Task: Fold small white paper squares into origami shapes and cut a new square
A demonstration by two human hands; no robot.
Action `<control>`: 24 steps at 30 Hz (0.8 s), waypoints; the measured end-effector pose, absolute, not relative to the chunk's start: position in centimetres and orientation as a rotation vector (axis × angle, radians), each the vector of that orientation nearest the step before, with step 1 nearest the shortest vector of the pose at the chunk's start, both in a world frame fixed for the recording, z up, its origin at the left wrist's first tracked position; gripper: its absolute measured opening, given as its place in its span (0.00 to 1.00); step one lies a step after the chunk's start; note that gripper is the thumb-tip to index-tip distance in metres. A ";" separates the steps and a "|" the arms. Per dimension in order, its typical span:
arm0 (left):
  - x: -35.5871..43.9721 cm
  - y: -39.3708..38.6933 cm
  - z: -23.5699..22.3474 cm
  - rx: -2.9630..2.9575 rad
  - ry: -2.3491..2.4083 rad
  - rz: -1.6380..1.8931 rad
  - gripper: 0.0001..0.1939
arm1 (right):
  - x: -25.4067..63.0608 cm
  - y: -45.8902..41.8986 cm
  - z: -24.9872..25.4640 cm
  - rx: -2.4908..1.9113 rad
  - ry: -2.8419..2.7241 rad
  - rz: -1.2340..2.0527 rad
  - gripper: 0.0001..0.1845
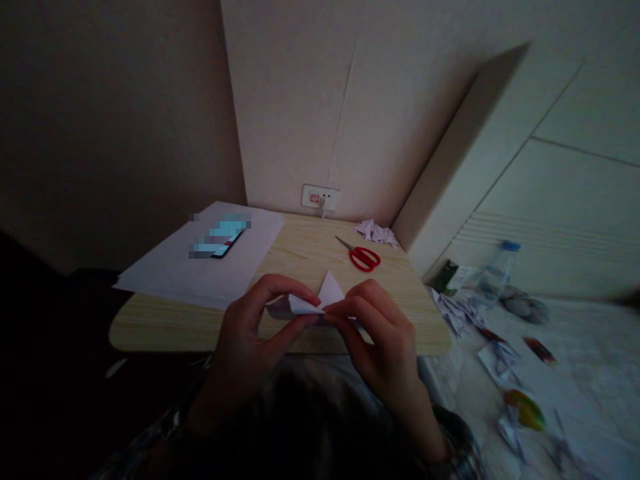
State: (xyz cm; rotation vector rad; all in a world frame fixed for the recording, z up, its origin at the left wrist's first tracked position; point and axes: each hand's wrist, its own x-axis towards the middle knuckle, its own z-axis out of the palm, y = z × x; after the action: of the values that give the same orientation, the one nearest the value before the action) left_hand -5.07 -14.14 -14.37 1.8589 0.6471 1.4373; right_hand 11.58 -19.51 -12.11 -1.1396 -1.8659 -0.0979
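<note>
A small piece of folded white paper (303,305) is held between my two hands, just above the near edge of the wooden table. My left hand (257,330) pinches it from the left with thumb and forefinger. From the other side, my right hand (380,333) grips it, thumb below and fingers on top. One pointed corner of the paper sticks up between the hands. Part of the fold is covered by my fingers. Beyond my right hand lie red-handled scissors (365,258), their blades pointing toward the back left.
White paper sheets (165,267) lie on the table's left, a lit phone (220,237) on top. Folded paper pieces (375,233) sit at the back right corner. A plug is in the wall socket (321,198). On the bed at right are a plastic bottle (497,273) and scattered papers.
</note>
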 end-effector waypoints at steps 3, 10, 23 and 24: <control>-5.2 -14.1 -14.1 1.889 0.646 1.424 0.11 | 11.7 -19.5 -12.1 -1.144 -1.881 -0.115 0.09; -5.2 -14.0 -14.0 1.905 0.640 1.411 0.11 | 11.8 -19.5 -12.0 -1.152 -1.911 -0.133 0.10; -5.2 -13.8 -14.2 1.912 0.627 1.413 0.09 | 11.8 -19.4 -12.2 -1.134 -1.882 -0.089 0.08; -5.2 -13.8 -14.1 1.910 0.630 1.411 0.08 | 11.8 -19.4 -12.3 -1.132 -1.883 -0.087 0.08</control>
State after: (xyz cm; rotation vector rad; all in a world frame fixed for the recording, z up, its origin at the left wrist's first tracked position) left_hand -5.22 -13.81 -14.14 1.9102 0.6303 1.4114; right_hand 11.77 -19.36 -12.26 -1.1324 -1.8830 -0.0872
